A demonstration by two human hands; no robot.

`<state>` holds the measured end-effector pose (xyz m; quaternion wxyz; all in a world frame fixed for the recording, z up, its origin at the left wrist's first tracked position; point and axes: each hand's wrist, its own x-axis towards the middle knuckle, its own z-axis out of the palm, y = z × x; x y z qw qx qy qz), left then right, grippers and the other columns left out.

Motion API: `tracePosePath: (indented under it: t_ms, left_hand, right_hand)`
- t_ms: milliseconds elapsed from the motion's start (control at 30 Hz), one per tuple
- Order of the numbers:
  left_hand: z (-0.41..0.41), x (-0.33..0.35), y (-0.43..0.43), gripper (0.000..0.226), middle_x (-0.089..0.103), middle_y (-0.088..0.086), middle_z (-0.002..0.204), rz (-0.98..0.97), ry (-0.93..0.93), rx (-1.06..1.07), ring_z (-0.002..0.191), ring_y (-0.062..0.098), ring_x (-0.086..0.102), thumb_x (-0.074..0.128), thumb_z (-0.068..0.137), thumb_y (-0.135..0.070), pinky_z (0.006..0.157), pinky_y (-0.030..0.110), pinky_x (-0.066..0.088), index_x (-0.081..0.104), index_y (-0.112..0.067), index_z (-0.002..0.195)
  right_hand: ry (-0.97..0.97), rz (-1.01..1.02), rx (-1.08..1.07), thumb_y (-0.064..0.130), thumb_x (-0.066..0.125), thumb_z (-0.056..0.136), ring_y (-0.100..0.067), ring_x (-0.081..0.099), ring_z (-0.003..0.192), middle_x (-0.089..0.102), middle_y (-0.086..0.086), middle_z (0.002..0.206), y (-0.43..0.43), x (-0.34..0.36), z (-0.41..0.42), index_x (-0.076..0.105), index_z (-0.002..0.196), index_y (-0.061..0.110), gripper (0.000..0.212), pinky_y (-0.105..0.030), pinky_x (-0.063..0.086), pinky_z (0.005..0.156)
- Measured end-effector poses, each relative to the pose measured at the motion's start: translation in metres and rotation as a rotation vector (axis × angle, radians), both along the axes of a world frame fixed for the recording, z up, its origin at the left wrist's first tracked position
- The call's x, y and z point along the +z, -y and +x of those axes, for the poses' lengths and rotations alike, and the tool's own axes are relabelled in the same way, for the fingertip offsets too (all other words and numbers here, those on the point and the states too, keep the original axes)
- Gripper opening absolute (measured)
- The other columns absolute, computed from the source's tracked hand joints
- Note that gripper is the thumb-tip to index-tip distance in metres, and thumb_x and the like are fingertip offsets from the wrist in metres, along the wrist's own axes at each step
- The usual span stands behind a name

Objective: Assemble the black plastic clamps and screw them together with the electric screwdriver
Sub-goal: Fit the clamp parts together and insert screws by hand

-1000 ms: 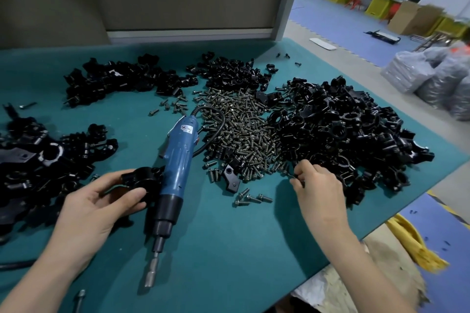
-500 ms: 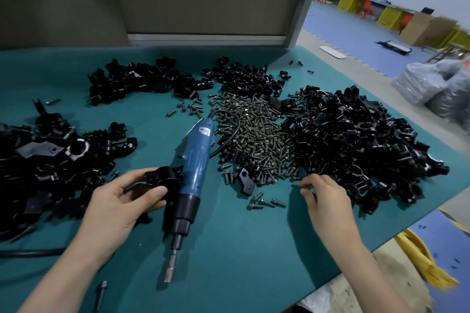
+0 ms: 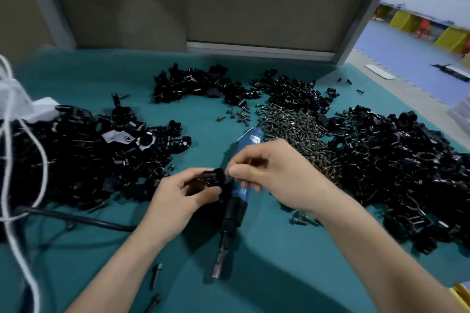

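From the head view, my left hand point(image 3: 178, 201) is curled round a black clamp point(image 3: 213, 178), thumb on its near side and fingers over the top, holding it just above the bench point(image 3: 267, 249). My right hand point(image 3: 277, 175) has come in beside it with the fingers bent. Thumb and forefinger are pinched tight against the clamp's right edge. What sits between them is hidden, but I take it to be a screw.

The electric screwdriver point(image 3: 235, 207) lies flat on the bench directly under both hands, bit end toward me and blue body pointing away. Its cable point(image 3: 76, 221) trails off to my left. Neither hand is on it.

The screw heap point(image 3: 297, 132) lies beyond my right hand. The big pile of clamp parts point(image 3: 396, 165) is to the right of that, another pile point(image 3: 84, 155) is on my left, and a smaller one point(image 3: 198, 84) sits at the back. A couple of loose bolts point(image 3: 155, 272) lie near my left forearm.

I judge the step in hand to be seating the screw in the clamp's hole, ahead of any driving. Next the screw must stand straight in its hole and stay there. My left hand has to keep the halves aligned while my right lets go. Then my right hand reaches down for the screwdriver and brings its bit squarely onto the head.
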<state>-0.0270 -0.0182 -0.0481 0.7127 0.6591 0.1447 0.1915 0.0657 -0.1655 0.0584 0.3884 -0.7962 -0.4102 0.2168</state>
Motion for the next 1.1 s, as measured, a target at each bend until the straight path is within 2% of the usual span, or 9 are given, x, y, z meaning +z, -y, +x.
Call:
tracePosePath:
  t_ms: [100,233,333,533,700,833,900,967,1100]
  left_hand:
    - [-0.002,0.004,0.001,0.03,0.073,-0.004,0.075,0.056,-0.014,0.001,0.067,0.003,0.061,0.076,0.071,0.009,0.065,0.011,0.047,0.073,-0.017,0.086]
    - [-0.003,0.005,-0.001,0.028,0.068,-0.004,0.068,0.089,-0.038,0.011,0.061,0.002,0.057,0.077,0.071,0.005,0.062,0.011,0.045,0.073,-0.021,0.079]
    - [-0.005,0.003,-0.003,0.028,0.071,0.007,0.073,0.091,-0.057,0.025,0.064,0.004,0.06,0.08,0.07,0.001,0.063,0.012,0.047,0.074,-0.025,0.079]
    - [-0.005,-0.001,-0.007,0.031,0.071,0.01,0.079,0.144,-0.073,0.027,0.066,0.006,0.06,0.083,0.07,-0.008,0.066,0.016,0.048,0.075,-0.034,0.084]
    - [-0.004,-0.003,-0.004,0.027,0.062,-0.004,0.065,0.118,-0.084,-0.004,0.062,0.009,0.054,0.081,0.072,-0.006,0.062,0.022,0.043,0.073,-0.031,0.078]
    - [-0.003,-0.004,-0.005,0.024,0.065,0.012,0.071,0.082,-0.081,0.011,0.067,0.014,0.056,0.08,0.073,-0.004,0.067,0.026,0.047,0.075,-0.025,0.082]
    - [-0.003,-0.003,-0.004,0.023,0.068,0.02,0.08,0.065,-0.071,0.013,0.07,0.015,0.059,0.079,0.073,-0.002,0.071,0.025,0.051,0.076,-0.022,0.086]
    - [-0.003,-0.002,-0.003,0.025,0.068,0.021,0.087,0.053,-0.063,0.007,0.075,0.018,0.058,0.076,0.074,0.001,0.079,0.036,0.054,0.076,-0.02,0.088]
    - [-0.001,-0.001,-0.001,0.028,0.069,0.021,0.088,0.054,-0.05,0.011,0.076,0.019,0.058,0.076,0.074,0.002,0.083,0.043,0.052,0.076,-0.022,0.087]
  right_hand:
    - [-0.034,-0.025,0.019,0.009,0.065,0.09,-0.009,0.048,0.048,0.06,-0.002,0.06,-0.025,-0.002,0.007,0.071,0.083,0.004,0.01,-0.018,0.041,0.054]
    - [0.066,-0.149,0.041,0.019,0.066,0.09,-0.008,0.048,0.049,0.063,-0.004,0.061,-0.038,-0.01,0.009,0.071,0.081,0.017,0.01,-0.016,0.04,0.052]
    - [0.147,-0.197,0.028,0.023,0.066,0.089,-0.004,0.05,0.048,0.066,-0.001,0.061,-0.043,-0.01,0.01,0.072,0.08,0.021,0.011,-0.014,0.042,0.051]
    - [0.172,-0.24,0.034,0.023,0.066,0.089,-0.013,0.057,0.055,0.066,-0.003,0.062,-0.048,-0.008,0.008,0.074,0.083,0.019,0.011,-0.026,0.05,0.061]
    - [0.291,-0.288,0.091,0.024,0.068,0.088,-0.01,0.055,0.066,0.062,0.003,0.066,-0.049,-0.01,0.002,0.076,0.087,0.016,0.011,-0.01,0.037,0.055]
    - [0.327,-0.242,0.076,0.021,0.07,0.085,-0.006,0.054,0.066,0.062,0.007,0.069,-0.047,-0.013,0.004,0.076,0.086,0.016,0.009,-0.009,0.037,0.059]
    - [0.276,-0.206,0.045,0.019,0.073,0.083,0.0,0.051,0.053,0.058,0.007,0.064,-0.045,-0.015,0.009,0.076,0.083,0.016,0.004,-0.008,0.038,0.054]
    - [0.152,-0.149,0.012,0.014,0.074,0.082,-0.001,0.049,0.041,0.059,0.005,0.057,-0.042,-0.02,0.01,0.074,0.082,0.016,0.001,-0.01,0.038,0.048]
    - [-0.001,0.005,-0.033,0.007,0.072,0.084,-0.017,0.057,0.048,0.062,-0.001,0.062,-0.031,-0.023,0.015,0.072,0.087,0.019,0.012,-0.024,0.049,0.051]
